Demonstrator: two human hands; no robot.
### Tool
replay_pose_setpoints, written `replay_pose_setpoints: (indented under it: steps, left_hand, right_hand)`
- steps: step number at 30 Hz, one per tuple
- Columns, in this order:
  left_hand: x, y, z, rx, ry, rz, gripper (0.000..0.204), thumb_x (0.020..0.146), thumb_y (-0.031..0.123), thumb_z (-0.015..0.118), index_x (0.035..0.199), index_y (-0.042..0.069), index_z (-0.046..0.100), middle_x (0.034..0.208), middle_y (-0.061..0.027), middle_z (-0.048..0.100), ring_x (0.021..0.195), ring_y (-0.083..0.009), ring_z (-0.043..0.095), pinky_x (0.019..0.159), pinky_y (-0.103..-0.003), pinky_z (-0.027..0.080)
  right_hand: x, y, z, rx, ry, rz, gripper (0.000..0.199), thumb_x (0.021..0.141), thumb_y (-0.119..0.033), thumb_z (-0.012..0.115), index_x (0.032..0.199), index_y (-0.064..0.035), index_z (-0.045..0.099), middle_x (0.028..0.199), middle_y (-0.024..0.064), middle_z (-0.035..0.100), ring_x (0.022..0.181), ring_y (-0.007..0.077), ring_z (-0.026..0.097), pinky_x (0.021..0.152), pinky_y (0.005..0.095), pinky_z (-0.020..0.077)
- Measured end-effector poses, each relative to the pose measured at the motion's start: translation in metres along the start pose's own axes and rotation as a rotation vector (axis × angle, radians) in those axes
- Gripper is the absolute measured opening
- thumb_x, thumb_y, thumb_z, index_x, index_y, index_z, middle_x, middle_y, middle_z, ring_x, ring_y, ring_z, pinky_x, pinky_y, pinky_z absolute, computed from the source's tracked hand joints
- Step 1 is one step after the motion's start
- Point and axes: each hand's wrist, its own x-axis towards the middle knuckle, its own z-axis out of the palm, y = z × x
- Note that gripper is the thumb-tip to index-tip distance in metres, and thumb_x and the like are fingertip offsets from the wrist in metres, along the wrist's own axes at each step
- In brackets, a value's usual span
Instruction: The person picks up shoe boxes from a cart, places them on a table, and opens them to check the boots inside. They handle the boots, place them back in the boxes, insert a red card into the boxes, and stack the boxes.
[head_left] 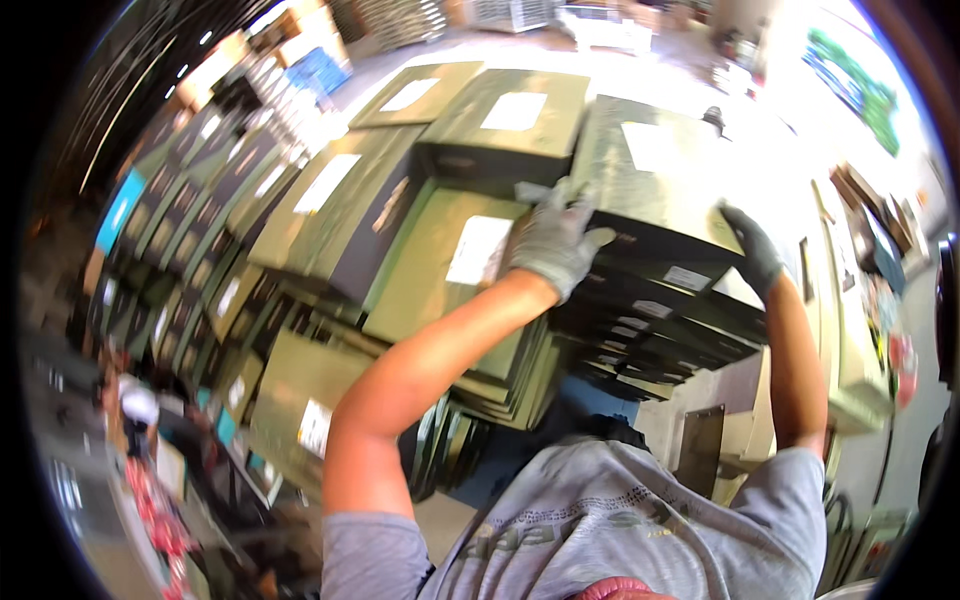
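Observation:
A large olive-green carton (670, 170) with dark sides and a white label tops the right-hand stack. My left hand (560, 240), in a grey glove, grips its near left corner, thumb against the front and fingers along the left side. At the right edge, my gloved right hand (755, 245) presses on the same carton, fingertips over the top edge. Left of my left hand, a lower carton (415, 285) with a white label sits in a gap between taller ones. Another labelled carton (510, 110) stands behind that gap.
A long carton (335, 200) forms the left side of the gap. Further left rise more stacked cartons (185, 205). Below the held carton, several dark-sided cartons (640, 325) are piled. Shelving with loose items (865, 270) runs along the right.

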Motion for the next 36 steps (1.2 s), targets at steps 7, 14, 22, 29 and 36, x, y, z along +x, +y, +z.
replay_pose_setpoints:
  steps: [7,14,22,29,36]
  left_hand:
    - [-0.008,0.003,-0.015,0.621,-0.017,-0.002,0.065,0.093,0.029,0.057,0.151,0.006,0.042,0.122,-0.0207,0.061,0.111,-0.0321,0.058,0.098,-0.053,0.042]
    - [-0.132,0.058,-0.065,0.577,-0.186,-0.3,0.057,0.089,0.027,0.061,0.138,-0.002,0.055,0.119,-0.0177,0.065,0.11,-0.0312,0.062,0.091,-0.042,0.049]
    - [-0.368,0.116,-0.063,0.735,0.786,-0.339,0.037,0.082,0.02,0.071,0.117,0.008,0.066,0.114,-0.009,0.068,0.102,-0.0254,0.067,0.079,-0.039,0.057]
    - [-0.688,0.229,0.136,0.498,0.535,-1.915,0.047,0.095,0.038,0.058,0.126,0.002,0.064,0.123,-0.0206,0.067,0.113,-0.0388,0.063,0.098,-0.046,0.05]
    - [-0.913,0.303,0.25,-0.544,-0.157,-2.272,0.065,0.086,0.061,0.066,0.112,0.001,0.071,0.114,-0.0225,0.071,0.106,-0.0362,0.068,0.095,-0.044,0.051]
  right_hand:
    - [-0.013,0.023,0.041,0.148,0.433,-0.073,0.043,0.105,-0.014,0.047,0.144,0.0049,0.048,0.147,0.0162,0.052,0.136,0.0251,0.048,0.116,0.039,0.0356]
    - [-0.144,-0.117,0.214,-0.071,0.284,-0.913,0.052,0.105,-0.032,0.05,0.139,0.0075,0.051,0.144,0.0236,0.052,0.13,0.0361,0.052,0.11,0.0462,0.0414]
    - [-0.248,-0.104,0.317,0.315,-0.649,-1.265,0.042,0.104,-0.029,0.048,0.125,0.0044,0.061,0.129,0.0232,0.062,0.115,0.0379,0.062,0.101,0.0481,0.0482]
    - [-0.329,-0.103,0.356,0.466,-1.249,-1.373,0.027,0.076,-0.006,0.068,0.103,-0.0027,0.069,0.101,0.0142,0.07,0.09,0.0318,0.067,0.08,0.0427,0.0548]
    - [-0.388,-0.064,0.421,0.189,-1.208,-1.301,0.023,0.078,-0.008,0.07,0.1,-0.0032,0.069,0.099,0.0147,0.07,0.086,0.0338,0.067,0.076,0.043,0.054]
